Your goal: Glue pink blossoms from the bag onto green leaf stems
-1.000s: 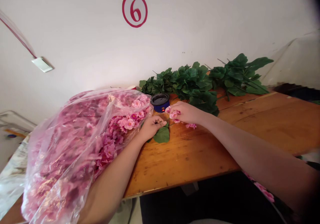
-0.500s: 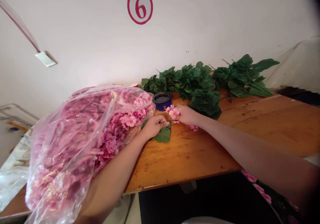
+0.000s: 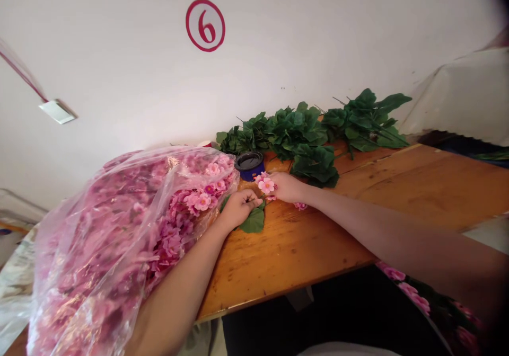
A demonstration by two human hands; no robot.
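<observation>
My left hand [image 3: 240,207] is closed on a stem of green artificial leaves [image 3: 253,221], which spread below and behind its fingers. Just to the right, my right hand [image 3: 287,187] is closed round a sprig of pink artificial blossoms [image 3: 266,184]; petals stick out on both sides of the fist. The two hands are close together over the wooden table. Behind them stands a small blue pot [image 3: 250,166] with a dark top and a tiny red light. A clear plastic bag [image 3: 119,239] full of pink blossoms lies against my left forearm.
Bunches of green leaves [image 3: 302,128] lie along the back of the wooden table [image 3: 397,202], against the white wall. More pink flowers [image 3: 409,295] rest below the table edge at the lower right. A pale sheet [image 3: 465,91] hangs at the far right.
The view has shifted, so the table things appear further left. Both hands keep their holds on the leaves and blossoms, with little movement between them.
</observation>
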